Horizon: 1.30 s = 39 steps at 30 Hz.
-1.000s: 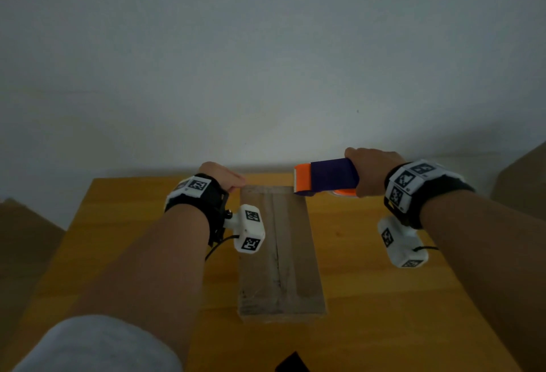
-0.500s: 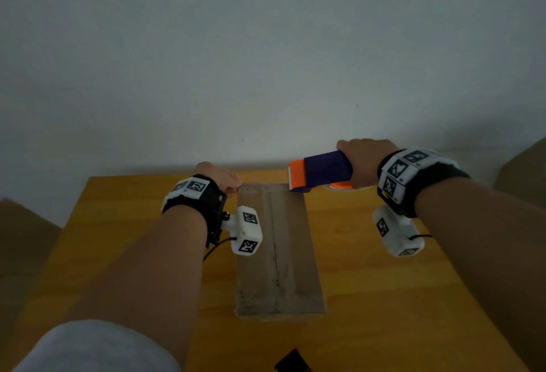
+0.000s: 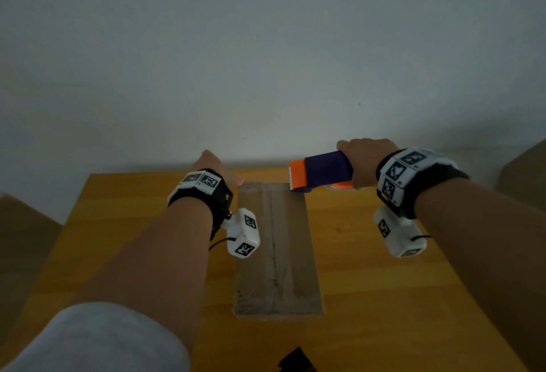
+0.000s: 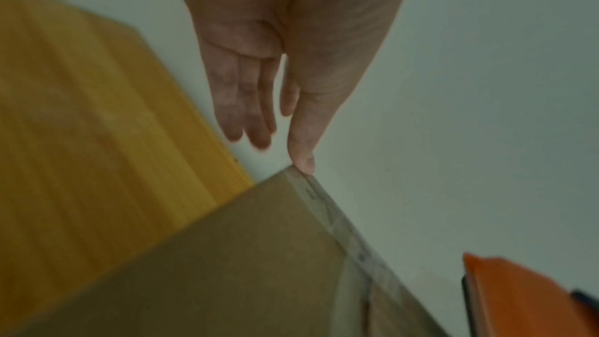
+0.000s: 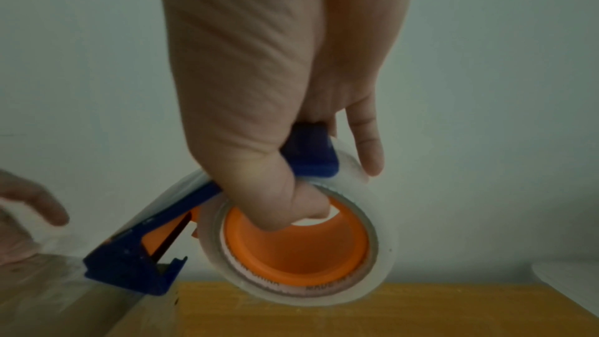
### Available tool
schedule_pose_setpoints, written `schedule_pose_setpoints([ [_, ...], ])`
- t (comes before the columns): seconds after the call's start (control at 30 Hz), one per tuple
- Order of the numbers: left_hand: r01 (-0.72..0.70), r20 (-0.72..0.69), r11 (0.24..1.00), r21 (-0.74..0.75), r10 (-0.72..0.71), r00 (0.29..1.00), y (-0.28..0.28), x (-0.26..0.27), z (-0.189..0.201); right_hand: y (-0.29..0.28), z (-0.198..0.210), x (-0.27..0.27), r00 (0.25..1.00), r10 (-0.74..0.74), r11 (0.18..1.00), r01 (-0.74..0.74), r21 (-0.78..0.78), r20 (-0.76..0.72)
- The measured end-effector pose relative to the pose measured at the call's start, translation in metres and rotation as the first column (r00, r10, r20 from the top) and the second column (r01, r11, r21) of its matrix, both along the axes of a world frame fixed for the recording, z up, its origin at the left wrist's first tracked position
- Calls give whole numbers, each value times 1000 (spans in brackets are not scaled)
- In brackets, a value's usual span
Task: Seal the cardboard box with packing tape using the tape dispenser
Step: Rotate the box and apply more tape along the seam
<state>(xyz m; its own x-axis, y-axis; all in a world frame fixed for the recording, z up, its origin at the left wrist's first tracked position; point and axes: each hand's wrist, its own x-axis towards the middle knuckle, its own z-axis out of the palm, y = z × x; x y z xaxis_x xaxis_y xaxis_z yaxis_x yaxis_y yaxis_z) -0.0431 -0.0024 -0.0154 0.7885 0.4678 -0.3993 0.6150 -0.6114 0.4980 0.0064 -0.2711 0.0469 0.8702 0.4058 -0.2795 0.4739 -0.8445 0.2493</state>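
A long flat cardboard box (image 3: pixel 276 247) lies lengthwise on the yellow wooden table (image 3: pixel 369 277), its centre seam covered by clear tape. My right hand (image 3: pixel 365 161) grips the blue and orange tape dispenser (image 3: pixel 320 170), thumb hooked into the orange core (image 5: pixel 298 245) of the clear tape roll. The dispenser's blue nose (image 5: pixel 129 273) sits at the box's far right corner. My left hand (image 3: pixel 217 169) hovers at the far left corner with fingers straight; its thumb tip (image 4: pixel 303 160) touches the box edge (image 4: pixel 324 204).
A plain pale wall (image 3: pixel 266 61) rises right behind the table's far edge. Brown shapes stand off the table at the left (image 3: pixel 20 238) and right (image 3: pixel 526 170). A small black object (image 3: pixel 297 361) lies at the near table edge.
My right hand has lifted the dispenser slightly up and to the right near the box's far end. The left hand has shifted a little back from the box's corner.
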Motion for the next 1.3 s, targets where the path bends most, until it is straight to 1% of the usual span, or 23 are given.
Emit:
schedule_pose_setpoints([
  [0.03, 26, 61, 997, 70, -31, 998, -1, 2, 5, 0, 0, 0, 1000, 0, 1000, 0, -2, 0],
  [0.07, 79, 122, 990, 117, -94, 988, -4, 2, 9, 0, 0, 0, 1000, 5, 1000, -5, -5, 4],
  [0.1, 151, 171, 981, 119, -171, 970, -10, 2, 15, 0, 0, 0, 1000, 8, 1000, -8, -9, 5],
  [0.17, 312, 211, 947, 69, -320, 924, -24, 2, 18, 1, 1, 0, 1000, 4, 1000, -4, -18, 2],
  [0.2, 364, 213, 931, 42, -364, 907, -27, 2, 14, 1, 1, 0, 1000, 0, 1000, 0, -16, -4],
  [0.23, 386, 203, 922, 27, -383, 901, -31, 2, 11, 1, 1, 0, 1000, -3, 1000, 3, -11, -11],
  [0.33, 367, 203, 930, 21, -363, 909, -31, 2, -2, 1, 1, -2, 998, -49, 998, 47, -33, -42],
  [0.43, 348, 196, 937, 22, -345, 918, -29, 0, -4, -4, -1, -4, 992, -96, 995, 99, 30, -85],
  [0.47, 344, 193, 939, 13, -340, 921, -28, 1, -3, -5, -1, -4, 992, -93, 994, 97, 41, -89],
  [0.53, 329, 199, 944, 8, -324, 925, -29, 1, -3, -7, -2, -3, 993, -78, 997, 79, 15, -85],
  [0.63, 315, 197, 949, 30, -315, 929, -30, 1, -3, -12, -3, -1, 993, -72, 997, 72, -5, -89],
  [0.7, 308, 201, 950, 39, -310, 929, -30, 1, -3, -23, -2, 0, 992, -83, 996, 84, 1, -89],
  [0.8, 298, 215, 953, 49, -301, 929, -30, 1, -4, -33, -4, 1, 995, -84, 996, 85, 9, -52],
  [1.03, 278, 211, 960, 42, -281, 936, -31, 0, -5, -38, -12, 5, 995, -94, 995, 94, 19, -35],
  [1.13, 264, 213, 964, 30, -264, 941, -32, -2, -5, -38, -15, 4, 995, -89, 996, 90, 7, -35],
  [1.3, 263, 226, 964, 30, -263, 938, -33, -5, -3, -44, -10, 1, 992, -124, 992, 123, -33, -38],
])
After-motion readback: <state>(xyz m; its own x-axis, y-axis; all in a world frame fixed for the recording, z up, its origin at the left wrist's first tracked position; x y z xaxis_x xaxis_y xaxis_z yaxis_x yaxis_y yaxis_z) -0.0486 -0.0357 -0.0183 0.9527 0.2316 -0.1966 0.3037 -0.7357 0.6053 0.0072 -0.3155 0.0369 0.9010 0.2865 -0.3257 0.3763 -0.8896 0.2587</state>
